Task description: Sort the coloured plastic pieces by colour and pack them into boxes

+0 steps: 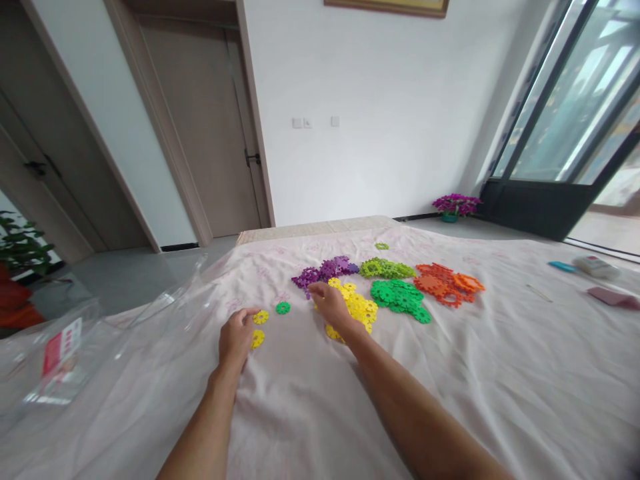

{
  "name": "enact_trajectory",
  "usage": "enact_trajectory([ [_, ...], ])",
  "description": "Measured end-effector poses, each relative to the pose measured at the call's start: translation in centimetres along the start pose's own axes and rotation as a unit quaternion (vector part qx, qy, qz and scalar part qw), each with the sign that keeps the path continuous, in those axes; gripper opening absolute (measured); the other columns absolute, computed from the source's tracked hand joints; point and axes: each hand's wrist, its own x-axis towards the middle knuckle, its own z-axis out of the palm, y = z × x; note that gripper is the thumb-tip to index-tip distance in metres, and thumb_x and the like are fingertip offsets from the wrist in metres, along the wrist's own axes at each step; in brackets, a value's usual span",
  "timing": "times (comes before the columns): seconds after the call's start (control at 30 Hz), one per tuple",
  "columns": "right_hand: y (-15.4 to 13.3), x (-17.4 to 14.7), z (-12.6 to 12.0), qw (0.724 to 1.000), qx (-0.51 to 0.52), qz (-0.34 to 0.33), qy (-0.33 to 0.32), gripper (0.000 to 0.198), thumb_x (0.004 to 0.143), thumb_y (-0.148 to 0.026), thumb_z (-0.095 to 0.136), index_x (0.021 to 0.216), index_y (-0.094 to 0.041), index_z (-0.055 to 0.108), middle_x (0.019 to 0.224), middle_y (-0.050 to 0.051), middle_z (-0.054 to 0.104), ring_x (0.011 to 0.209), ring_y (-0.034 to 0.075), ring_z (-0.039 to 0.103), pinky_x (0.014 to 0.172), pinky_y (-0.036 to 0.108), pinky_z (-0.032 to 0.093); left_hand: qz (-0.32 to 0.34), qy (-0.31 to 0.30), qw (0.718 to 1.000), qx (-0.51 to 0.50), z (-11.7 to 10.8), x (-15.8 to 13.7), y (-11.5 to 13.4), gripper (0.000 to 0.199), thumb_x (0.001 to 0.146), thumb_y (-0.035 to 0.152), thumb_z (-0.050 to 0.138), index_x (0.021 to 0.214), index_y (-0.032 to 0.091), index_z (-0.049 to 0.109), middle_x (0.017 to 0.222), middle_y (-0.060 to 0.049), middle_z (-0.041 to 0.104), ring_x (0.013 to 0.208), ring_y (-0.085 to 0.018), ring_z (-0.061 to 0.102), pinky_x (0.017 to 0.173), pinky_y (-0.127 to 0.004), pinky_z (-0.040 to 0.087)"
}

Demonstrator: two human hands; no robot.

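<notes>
My left hand (237, 339) is closed, with thumb and index fingertip at the edge of a yellow snowflake disc (261, 317). A second yellow disc (257, 339) is just beside the same hand, nearer to me. To the right of them a single green disc (283, 308) lies flat on the cloth. My right hand (331, 305) reaches over the left side of the yellow disc pile (361, 308), fingers drawn together near the purple disc pile (327, 268). Whatever its fingertips may hold is hidden.
Piles of light green (387, 269), green (399, 295) and orange-red discs (440, 283) spread to the right. One light green piece (382, 246) lies apart at the back. Clear plastic packaging (65, 353) is at left; a pink item (614, 298) and blue item (562, 266) at right.
</notes>
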Motion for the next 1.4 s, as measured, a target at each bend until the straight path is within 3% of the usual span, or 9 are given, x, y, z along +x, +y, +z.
enact_trajectory([
  [0.1, -1.4, -1.6, 2.4, 0.976, -0.137, -0.138, -0.095, 0.038, 0.089, -0.02, 0.05, 0.125, -0.018, 0.062, 0.128, 0.009, 0.063, 0.119, 0.022, 0.054, 0.105, 0.037, 0.04, 0.001, 0.0, 1.0, 0.022, -0.2, 0.0, 0.2, 0.03, 0.083, 0.024, 0.046, 0.098, 0.026, 0.071, 0.107, -0.003, 0.072, 0.1, -0.021, 0.064, 0.089, -0.032, 0.045],
  [0.2, -2.5, -2.5, 3.8, 0.943, -0.219, -0.202, -0.149, 0.049, 0.094, -0.029, 0.047, 0.142, -0.017, 0.045, 0.146, 0.01, 0.048, 0.135, 0.024, 0.038, 0.111, 0.039, 0.032, 0.018, -0.01, 0.999, 0.037, -0.1, 0.1, 0.1, 0.032, 0.083, 0.022, 0.045, 0.101, 0.026, 0.071, 0.11, -0.003, 0.072, 0.102, -0.021, 0.064, 0.091, -0.031, 0.045],
  [0.3, -3.1, -2.6, 4.6, 0.924, -0.272, -0.208, -0.173, 0.052, 0.095, -0.035, 0.046, 0.144, -0.018, 0.041, 0.148, 0.011, 0.044, 0.138, 0.025, 0.033, 0.111, 0.04, 0.03, 0.013, -0.016, 0.998, 0.054, 0.0, 0.3, -0.1, 0.032, 0.083, 0.022, 0.045, 0.102, 0.026, 0.071, 0.11, -0.004, 0.072, 0.101, -0.021, 0.065, 0.089, -0.03, 0.046],
  [0.5, -3.7, -2.1, 4.7, 0.915, -0.302, -0.171, -0.208, 0.024, 0.093, -0.033, 0.053, 0.11, -0.02, 0.065, 0.11, 0.008, 0.066, 0.107, 0.022, 0.055, 0.094, 0.033, 0.04, 0.015, -0.016, 0.997, 0.069, 0.1, 0.4, -0.3, 0.031, 0.085, 0.024, 0.045, 0.1, 0.029, 0.072, 0.107, -0.001, 0.073, 0.097, -0.02, 0.066, 0.082, -0.028, 0.047],
  [0.63, -3.9, -2.3, 4.8, 0.924, -0.314, -0.146, -0.16, 0.037, 0.092, -0.038, 0.056, 0.124, -0.021, 0.057, 0.12, 0.01, 0.06, 0.109, 0.024, 0.051, 0.091, 0.035, 0.04, 0.019, -0.014, 0.997, 0.069, 0.2, 0.3, -0.3, 0.032, 0.084, 0.022, 0.046, 0.099, 0.029, 0.072, 0.107, -0.001, 0.073, 0.095, -0.019, 0.066, 0.082, -0.027, 0.047],
  [0.73, -3.9, -2.5, 4.9, 0.921, -0.316, -0.166, -0.157, 0.036, 0.094, -0.039, 0.05, 0.125, -0.022, 0.056, 0.132, 0.01, 0.054, 0.118, 0.026, 0.045, 0.096, 0.04, 0.037, 0.022, -0.016, 0.997, 0.065, 0.1, 0.2, -0.1, 0.032, 0.084, 0.022, 0.045, 0.098, 0.029, 0.072, 0.106, 0.0, 0.074, 0.095, -0.02, 0.066, 0.082, -0.028, 0.047],
  [1.03, -4.1, -2.2, 4.8, 0.912, -0.32, -0.17, -0.194, 0.026, 0.097, -0.028, 0.044, 0.103, -0.018, 0.067, 0.101, 0.011, 0.068, 0.098, 0.022, 0.057, 0.086, 0.032, 0.04, 0.021, -0.019, 0.999, 0.04, -0.1, 0.0, 0.1, 0.031, 0.082, 0.023, 0.047, 0.096, 0.028, 0.074, 0.104, -0.003, 0.074, 0.095, -0.021, 0.066, 0.084, -0.029, 0.047],
  [1.2, -3.4, -2.1, 3.0, 0.947, -0.273, -0.098, -0.137, 0.027, 0.096, -0.02, 0.042, 0.11, -0.022, 0.065, 0.103, 0.008, 0.069, 0.095, 0.019, 0.06, 0.082, 0.028, 0.041, 0.006, -0.023, 0.999, 0.036, -0.2, -0.1, 0.2, 0.031, 0.082, 0.025, 0.047, 0.099, 0.028, 0.073, 0.102, -0.002, 0.074, 0.091, -0.021, 0.066, 0.076, -0.029, 0.047],
  [1.4, -0.8, 0.4, -3.3, 0.971, -0.232, 0.041, 0.051, 0.033, 0.095, -0.023, 0.039, 0.111, -0.023, 0.067, 0.108, 0.007, 0.07, 0.097, 0.02, 0.062, 0.084, 0.028, 0.042, -0.012, -0.026, 0.999, 0.041, -0.1, 0.1, 0.2, 0.031, 0.082, 0.025, 0.047, 0.099, 0.029, 0.073, 0.101, -0.001, 0.074, 0.089, -0.021, 0.066, 0.073, -0.028, 0.047],
])
